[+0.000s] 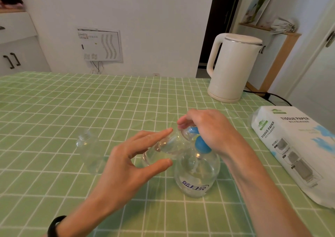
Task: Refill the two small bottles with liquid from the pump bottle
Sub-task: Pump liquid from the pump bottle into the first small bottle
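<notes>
A small clear bottle [164, 148] is held tilted between thumb and fingers of the left hand [126, 166], its mouth at the nozzle of the pump bottle [196, 177], which stands near the table's [54, 109] front edge. The blue pump head [201, 144] is gripped from above by the right hand [210, 133]. The second small bottle [89, 151] (upright, untouched) stands apart, further left.

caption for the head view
Left hand holds a small bottle to the pump bottle's nozzle, right hand gripping the pump
</notes>
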{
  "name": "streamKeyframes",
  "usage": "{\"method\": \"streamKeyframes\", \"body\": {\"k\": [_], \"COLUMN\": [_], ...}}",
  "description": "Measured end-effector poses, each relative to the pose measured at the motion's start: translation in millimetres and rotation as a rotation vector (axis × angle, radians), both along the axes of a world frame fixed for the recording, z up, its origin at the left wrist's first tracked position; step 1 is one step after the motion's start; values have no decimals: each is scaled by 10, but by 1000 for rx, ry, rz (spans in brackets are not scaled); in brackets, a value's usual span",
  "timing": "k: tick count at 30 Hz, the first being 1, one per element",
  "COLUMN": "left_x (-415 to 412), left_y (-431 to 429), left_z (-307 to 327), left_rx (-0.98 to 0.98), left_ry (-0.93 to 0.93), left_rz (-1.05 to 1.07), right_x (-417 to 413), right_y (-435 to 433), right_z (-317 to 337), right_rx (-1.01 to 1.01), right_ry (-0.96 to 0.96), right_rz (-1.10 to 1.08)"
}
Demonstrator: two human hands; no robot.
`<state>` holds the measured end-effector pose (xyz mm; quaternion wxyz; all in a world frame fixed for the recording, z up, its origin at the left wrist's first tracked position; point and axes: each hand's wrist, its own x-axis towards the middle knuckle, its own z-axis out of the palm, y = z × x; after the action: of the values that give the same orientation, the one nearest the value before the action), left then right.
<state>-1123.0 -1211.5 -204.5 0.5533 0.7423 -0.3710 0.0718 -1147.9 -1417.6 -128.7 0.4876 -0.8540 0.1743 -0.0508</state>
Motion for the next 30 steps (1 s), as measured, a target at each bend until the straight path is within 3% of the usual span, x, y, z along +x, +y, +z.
{"method": "streamKeyframes", "body": {"k": [13, 22, 30], "left_x": [-64, -53, -76], "left_y": [0, -4, -5], "left_z": [31, 22, 20], "left_rx": [9, 6, 4], "left_ry": [16, 31, 26], "left_rz": [9, 12, 12], "right_x": [-39, -25, -31], "right_y": [14, 13, -7], "right_z": [15, 24, 15], "right_rx": [1, 71, 39], "right_ry": [-97, -8, -99], "right_rz": [-17, 55, -5]}}
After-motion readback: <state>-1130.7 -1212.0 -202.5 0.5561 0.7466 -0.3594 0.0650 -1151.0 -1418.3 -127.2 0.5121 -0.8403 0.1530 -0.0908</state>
